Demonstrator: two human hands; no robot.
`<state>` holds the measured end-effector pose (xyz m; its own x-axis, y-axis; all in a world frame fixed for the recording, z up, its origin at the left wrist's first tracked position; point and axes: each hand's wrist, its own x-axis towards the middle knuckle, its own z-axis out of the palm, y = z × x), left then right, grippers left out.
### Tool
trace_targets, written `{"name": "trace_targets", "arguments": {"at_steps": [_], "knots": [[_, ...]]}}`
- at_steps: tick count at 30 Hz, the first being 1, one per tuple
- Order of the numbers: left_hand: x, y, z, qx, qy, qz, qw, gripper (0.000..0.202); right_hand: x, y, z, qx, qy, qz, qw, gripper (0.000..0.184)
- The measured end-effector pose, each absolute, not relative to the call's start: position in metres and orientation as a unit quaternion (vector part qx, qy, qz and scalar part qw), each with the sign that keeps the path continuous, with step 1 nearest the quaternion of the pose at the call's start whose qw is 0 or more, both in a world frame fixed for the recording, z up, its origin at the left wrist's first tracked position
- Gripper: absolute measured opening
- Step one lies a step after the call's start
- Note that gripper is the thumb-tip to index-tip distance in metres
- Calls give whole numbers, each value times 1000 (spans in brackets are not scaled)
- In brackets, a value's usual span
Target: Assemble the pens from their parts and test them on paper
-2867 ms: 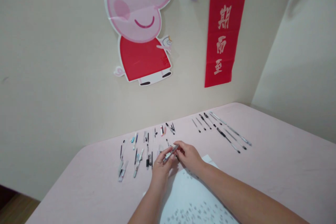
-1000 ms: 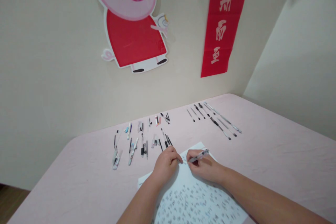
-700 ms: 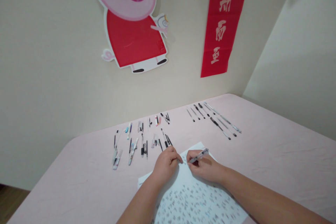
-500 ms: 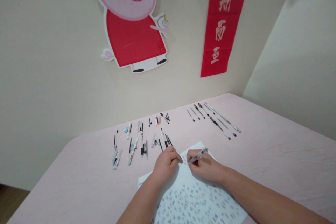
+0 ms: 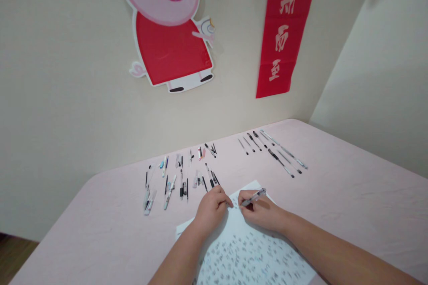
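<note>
A sheet of white paper [image 5: 240, 231] lies at a slant before me, its near part covered with rows of small dark handwritten marks. My right hand [image 5: 259, 209] grips a clear-barrelled pen [image 5: 256, 196] near the paper's far edge. The pen leans with its upper end to the right; its tip is hidden by my fingers. Across a small gap, my left hand [image 5: 214, 207] rests on the far left part of the paper. Its index finger is stretched toward the pen, and nothing shows in that hand.
Several pen parts, caps and refills [image 5: 182, 185] lie in small groups on the pink tabletop [image 5: 110, 231], left of the paper. More pens and refills [image 5: 281, 160] lie farther right. Behind stands a wall with a pig cutout [image 5: 172, 49] and a red banner [image 5: 284, 40].
</note>
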<state>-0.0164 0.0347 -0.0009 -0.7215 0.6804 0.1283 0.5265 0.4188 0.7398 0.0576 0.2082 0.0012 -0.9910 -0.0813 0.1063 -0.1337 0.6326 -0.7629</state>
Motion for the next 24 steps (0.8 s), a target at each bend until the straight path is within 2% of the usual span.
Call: {"name": "trace_targets", "arguments": {"at_steps": [5, 11, 21, 24], "knots": [[-16, 35, 1, 362, 839, 395, 97, 35, 58, 208, 3, 61, -904, 422, 23, 13], [-15, 35, 3, 360, 842, 391, 94, 36, 53, 212, -2, 12, -889, 452, 70, 10], [-14, 34, 1, 368, 833, 404, 89, 31, 47, 218, -3, 31, -855, 511, 82, 15], [-13, 34, -1, 378, 819, 425, 70, 33, 43, 220, -13, 31, -842, 528, 105, 23]]}}
